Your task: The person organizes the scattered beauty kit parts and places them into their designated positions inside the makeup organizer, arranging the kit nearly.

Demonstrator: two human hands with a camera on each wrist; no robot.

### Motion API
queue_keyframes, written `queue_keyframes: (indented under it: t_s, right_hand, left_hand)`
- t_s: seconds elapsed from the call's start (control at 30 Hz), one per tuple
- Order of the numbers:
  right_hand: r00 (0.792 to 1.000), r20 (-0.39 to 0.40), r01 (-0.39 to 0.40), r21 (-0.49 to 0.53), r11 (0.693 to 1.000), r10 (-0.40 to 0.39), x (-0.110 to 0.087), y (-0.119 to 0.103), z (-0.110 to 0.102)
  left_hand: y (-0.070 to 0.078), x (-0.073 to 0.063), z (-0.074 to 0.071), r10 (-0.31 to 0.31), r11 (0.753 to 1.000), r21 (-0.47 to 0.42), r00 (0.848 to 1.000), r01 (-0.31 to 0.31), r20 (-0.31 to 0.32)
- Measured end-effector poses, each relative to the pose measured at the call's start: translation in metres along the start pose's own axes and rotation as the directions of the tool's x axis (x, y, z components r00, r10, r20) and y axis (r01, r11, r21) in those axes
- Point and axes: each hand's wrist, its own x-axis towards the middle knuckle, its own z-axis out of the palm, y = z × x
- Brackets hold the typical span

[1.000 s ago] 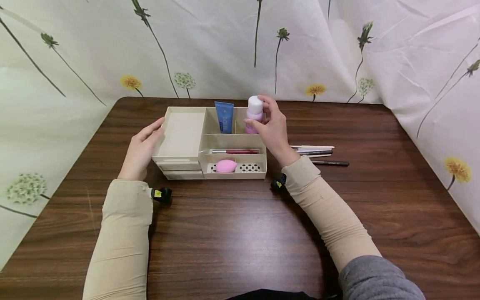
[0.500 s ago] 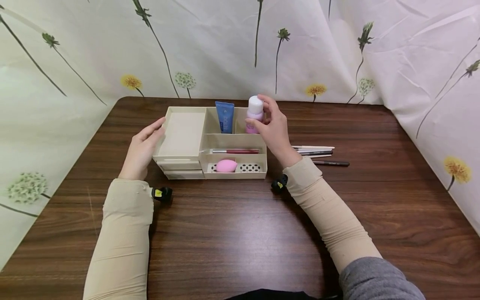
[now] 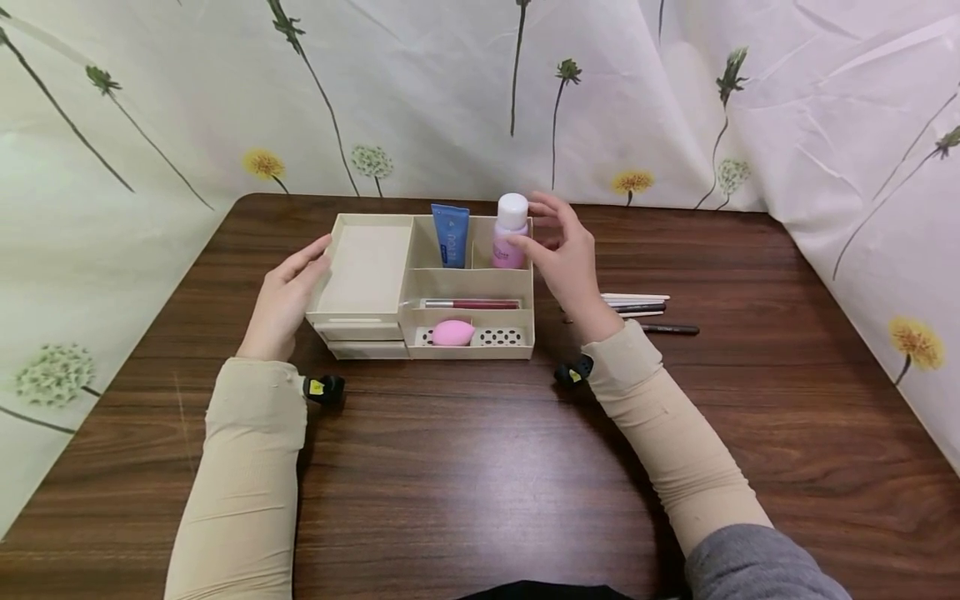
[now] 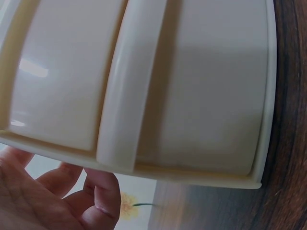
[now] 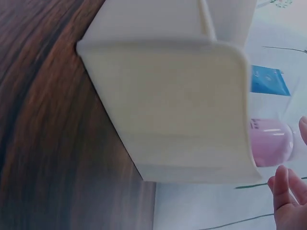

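Observation:
A cream desk organizer [image 3: 369, 262] stands near the table's back. In its back right compartment a pink bottle with a white cap [image 3: 510, 237] stands upright, left of a blue squeeze tube [image 3: 451, 236] by one divider. My right hand [image 3: 566, 258] is beside the bottle, fingers spread apart from it; the thumb tip overlaps its side in the head view, while the right wrist view shows a gap. My left hand [image 3: 279, 300] rests its fingertips against the organizer's left side. A pink makeup sponge [image 3: 453, 333] and a dark red lip gloss tube [image 3: 472, 304] lie in the front compartments.
Several slim brushes and pencils [image 3: 637, 304] lie on the wooden table [image 3: 480, 467] to the right, partly behind my right wrist. Two closed drawers [image 3: 365, 348] face front on the organizer. A flower-print cloth [image 3: 450, 100] hangs behind the table.
My right hand has let go of the pink bottle and drawn slightly to the right. The bottle stays in its compartment. My left hand has not moved.

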Motion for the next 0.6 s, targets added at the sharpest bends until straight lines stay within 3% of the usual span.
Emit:
queue_keyframes:
  t_s: [0.6]
  right_hand:
    - [0.998,-0.031,-0.059,0.037,0.998,0.060,-0.010,-0.009,-0.039]
  left_hand:
    - [-0.002,0.001,0.000,0.013,1.000,0.003,1.000,-0.013,-0.001]
